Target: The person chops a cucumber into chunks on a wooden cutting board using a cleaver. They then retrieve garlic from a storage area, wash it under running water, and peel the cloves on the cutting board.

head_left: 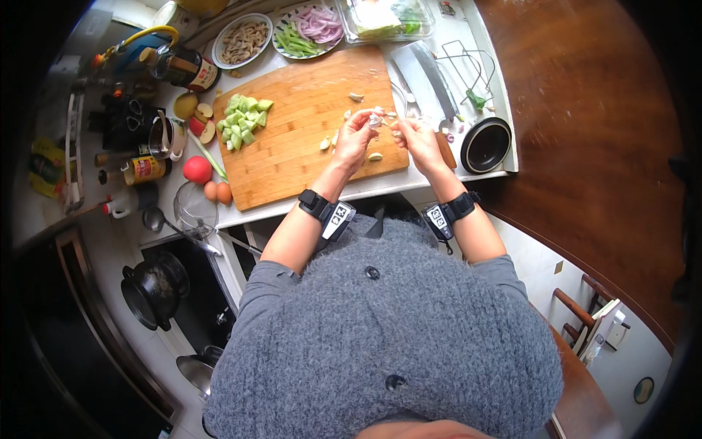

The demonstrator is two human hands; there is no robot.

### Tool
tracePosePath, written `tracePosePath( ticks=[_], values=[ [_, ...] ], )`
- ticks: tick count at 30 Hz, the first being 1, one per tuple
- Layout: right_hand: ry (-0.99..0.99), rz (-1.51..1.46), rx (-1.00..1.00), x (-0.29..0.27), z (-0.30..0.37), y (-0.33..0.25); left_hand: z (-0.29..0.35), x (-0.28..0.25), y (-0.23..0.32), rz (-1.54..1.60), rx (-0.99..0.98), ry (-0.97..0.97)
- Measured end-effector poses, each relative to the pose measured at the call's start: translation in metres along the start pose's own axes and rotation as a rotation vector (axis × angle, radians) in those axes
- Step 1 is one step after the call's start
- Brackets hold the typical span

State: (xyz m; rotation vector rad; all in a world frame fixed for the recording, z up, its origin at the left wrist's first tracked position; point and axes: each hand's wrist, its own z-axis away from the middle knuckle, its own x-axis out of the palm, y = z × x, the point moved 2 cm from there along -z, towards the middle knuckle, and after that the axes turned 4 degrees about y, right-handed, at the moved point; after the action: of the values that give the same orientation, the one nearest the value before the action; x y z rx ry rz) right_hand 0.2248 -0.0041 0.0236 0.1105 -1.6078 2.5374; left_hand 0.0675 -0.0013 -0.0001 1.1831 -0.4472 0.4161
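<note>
My left hand [355, 140] is closed in a pinch on a whitish piece of garlic [375, 119] above the right part of a wooden cutting board [307, 95]. Close beside it, my right hand [420, 143] has its fingers pressed together; what they hold, if anything, is too small to make out. Garlic cloves [325, 143] lie scattered on the board around my left hand, with another clove [356, 96] farther back. A heap of chopped pale-green vegetable [245, 119] sits on the board's left side.
A cleaver [424, 77] lies right of the board, near a black round dish [486, 145] and a wire rack [472, 69]. Behind stand plates of sliced meat [243, 42] and onion [319, 25]. Left are eggs [218, 192], a tomato [197, 170] and bottles [194, 69].
</note>
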Motion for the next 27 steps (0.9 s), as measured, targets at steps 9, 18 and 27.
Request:
tracePosePath(
  ticks=[9,18,27],
  values=[
    [-0.169,-0.047,0.138,0.002,0.004,-0.006,0.008,0.008,0.009,-0.202,0.062,-0.05],
    [0.065,0.323,-0.19,0.015,0.019,-0.019,0.013,0.025,0.009,-0.413,0.121,0.109],
    [-0.041,0.263,-0.187,0.006,0.018,-0.023,-0.002,0.014,-0.002,-0.053,-0.272,-0.045]
  ],
)
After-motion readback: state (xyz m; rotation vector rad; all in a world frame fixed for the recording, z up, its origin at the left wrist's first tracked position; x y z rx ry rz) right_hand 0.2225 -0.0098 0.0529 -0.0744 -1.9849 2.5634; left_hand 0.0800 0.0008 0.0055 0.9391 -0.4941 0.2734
